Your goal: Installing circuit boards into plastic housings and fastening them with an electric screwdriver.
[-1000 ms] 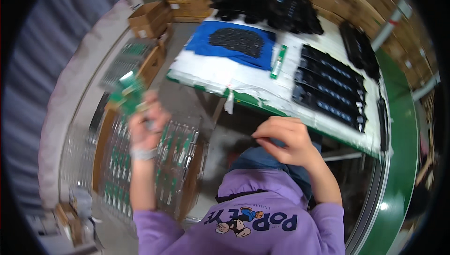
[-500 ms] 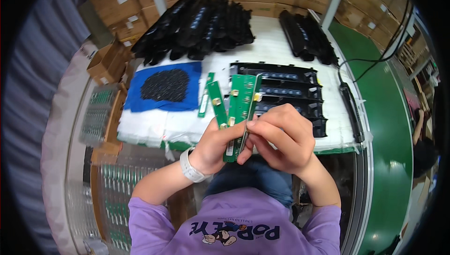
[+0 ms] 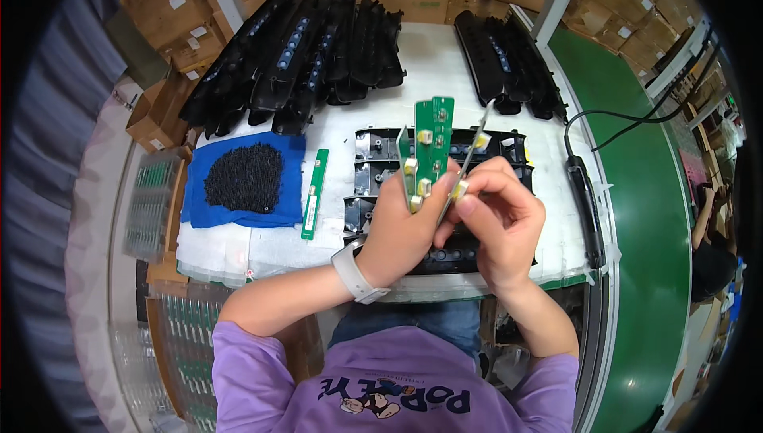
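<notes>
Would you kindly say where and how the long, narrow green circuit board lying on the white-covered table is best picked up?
I would pinch the green circuit board by its long edges near the middle, from above and slightly right: it looks flat and narrow enough to span, and the blue cloth lies closer on its left than the long black parts on its right.

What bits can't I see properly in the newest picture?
All in the head view:
- Lower ends of the green boards in the left hand: hidden by that hand.
- Middles of the black panels: covered by the boards, left hand and right hand.
- Small black pieces on the blue cloth: too tiny and heaped to count.
- Curtain: cut off by the dark rim.
</notes>
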The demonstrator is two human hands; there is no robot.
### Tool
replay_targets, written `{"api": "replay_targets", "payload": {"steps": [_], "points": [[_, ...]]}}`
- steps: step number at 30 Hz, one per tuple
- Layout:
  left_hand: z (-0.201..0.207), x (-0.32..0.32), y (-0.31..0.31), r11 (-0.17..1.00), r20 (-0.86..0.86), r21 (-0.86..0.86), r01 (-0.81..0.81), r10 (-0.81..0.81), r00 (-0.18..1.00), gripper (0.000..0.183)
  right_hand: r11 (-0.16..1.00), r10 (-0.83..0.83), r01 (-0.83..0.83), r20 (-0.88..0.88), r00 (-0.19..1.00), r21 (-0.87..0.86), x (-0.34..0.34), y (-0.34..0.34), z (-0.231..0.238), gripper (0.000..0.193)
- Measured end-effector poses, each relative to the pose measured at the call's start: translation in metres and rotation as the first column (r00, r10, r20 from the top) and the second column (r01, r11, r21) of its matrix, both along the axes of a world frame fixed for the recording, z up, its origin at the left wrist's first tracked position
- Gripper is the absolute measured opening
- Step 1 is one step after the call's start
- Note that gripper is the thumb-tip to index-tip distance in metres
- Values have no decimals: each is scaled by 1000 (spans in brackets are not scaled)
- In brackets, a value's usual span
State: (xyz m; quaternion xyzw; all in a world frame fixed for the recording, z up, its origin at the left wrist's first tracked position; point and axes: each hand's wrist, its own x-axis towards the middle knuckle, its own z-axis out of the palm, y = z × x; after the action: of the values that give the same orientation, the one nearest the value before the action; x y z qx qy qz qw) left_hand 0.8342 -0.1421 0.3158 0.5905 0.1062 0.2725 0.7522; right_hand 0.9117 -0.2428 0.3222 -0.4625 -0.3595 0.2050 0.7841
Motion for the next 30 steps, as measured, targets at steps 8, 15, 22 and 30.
{"api": "replay_targets", "payload": {"steps": [8, 15, 22, 30], "points": [[1, 21, 28, 999, -71, 22, -46, 47, 996, 17, 993, -85, 70, -171, 982, -92, 34, 17, 9, 15], [-14, -5, 100, 999, -259, 35, -36, 44, 965, 34, 815, 83, 350, 692, 717, -461, 112, 15, 22, 3], [-22, -10, 104, 976, -220, -170, 139, -175, 960, 47, 739, 326, 461, 860, 393, -491, 125, 48, -19, 7], [-9, -12, 91, 957, -262, -178, 230, -272, 926, 44, 699, 379, 504, 861, 340, -507, 126, 54, -31, 8]]}}
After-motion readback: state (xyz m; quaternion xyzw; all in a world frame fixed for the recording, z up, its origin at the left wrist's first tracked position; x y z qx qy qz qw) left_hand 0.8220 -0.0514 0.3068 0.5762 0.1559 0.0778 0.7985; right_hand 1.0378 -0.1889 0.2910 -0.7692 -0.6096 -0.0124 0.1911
